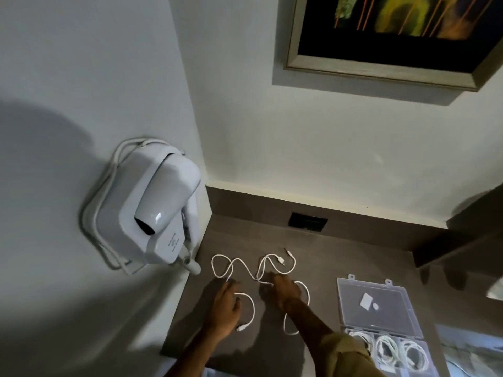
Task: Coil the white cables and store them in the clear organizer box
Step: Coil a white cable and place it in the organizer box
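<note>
Loose white cables (239, 263) sprawl in loops across the dark brown desk (321, 257). My left hand (226, 303) rests on the desk over one cable, whose end curls past it to a plug (242, 327). My right hand (284, 291) presses down on the tangle where the cables cross, fingers bent over the cord. Whether either hand pinches the cord I cannot tell. The clear organizer box (378, 300) lies open at the right, lid up. Its lower compartments hold several coiled white cables (408, 351).
A white wall-mounted hair dryer (158, 213) with its cord hangs on the left wall beside the desk. A black socket plate (307, 221) sits in the desk's back ledge. A framed picture (394, 36) hangs above. A dark shelf (468, 240) juts in at the right.
</note>
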Demonstrator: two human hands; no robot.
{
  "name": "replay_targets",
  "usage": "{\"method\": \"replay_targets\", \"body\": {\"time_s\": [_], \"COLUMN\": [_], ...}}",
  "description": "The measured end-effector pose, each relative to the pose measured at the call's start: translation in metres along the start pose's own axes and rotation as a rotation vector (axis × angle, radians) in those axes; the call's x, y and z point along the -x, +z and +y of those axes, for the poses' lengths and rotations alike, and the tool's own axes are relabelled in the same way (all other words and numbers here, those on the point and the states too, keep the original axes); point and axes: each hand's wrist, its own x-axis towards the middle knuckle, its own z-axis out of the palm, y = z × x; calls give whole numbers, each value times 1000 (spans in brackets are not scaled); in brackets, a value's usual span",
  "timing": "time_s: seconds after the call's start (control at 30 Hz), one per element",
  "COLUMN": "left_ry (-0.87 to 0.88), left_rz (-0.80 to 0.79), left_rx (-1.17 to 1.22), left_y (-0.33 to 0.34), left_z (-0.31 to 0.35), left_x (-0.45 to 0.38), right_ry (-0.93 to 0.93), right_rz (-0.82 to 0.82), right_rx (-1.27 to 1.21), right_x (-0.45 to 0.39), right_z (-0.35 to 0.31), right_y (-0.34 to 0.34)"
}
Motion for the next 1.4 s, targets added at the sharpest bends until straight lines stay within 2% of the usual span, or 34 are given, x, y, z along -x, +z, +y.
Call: {"method": "replay_targets", "body": {"time_s": [0.13,0.4,0.53,0.6,0.73,0.8,0.9,1.0,1.17,1.27,1.4], "left_ry": [42,233,246,208,165,132,90,108,204,243,291], "left_rz": [40,-15,126,117,-78,-256,-532,-613,-415,-224,19], "left_rx": [48,246,308,406,624,786,1154,1420,1580,1554,1474], "left_y": [-12,-10,-7,-14,-34,-40,-42,-37,-34,-41,-44], "left_z": [4,48,64,72,92,101,115,133,165,181,198], "left_x": [-19,-56,-63,-60,-43,-30,-9,7,2,-9,-17], "right_ry": [-52,-459,-499,-484,-479,-480,-422,-373,-316,-352,-401], "right_rz": [112,254,252,299,386,435,488,468,346,286,294], "right_rx": [26,-378,-551,-586,-620,-631,-673,-677,-578,-511,-390], "right_x": [-5,23,38,42,46,45,44,43,60,86,121], "right_z": [-3,5,7,14,29,34,41,48,52,48,38], "right_y": [-14,-87,-119,-132,-154,-161,-163,-159,-132,-112,-109]}}
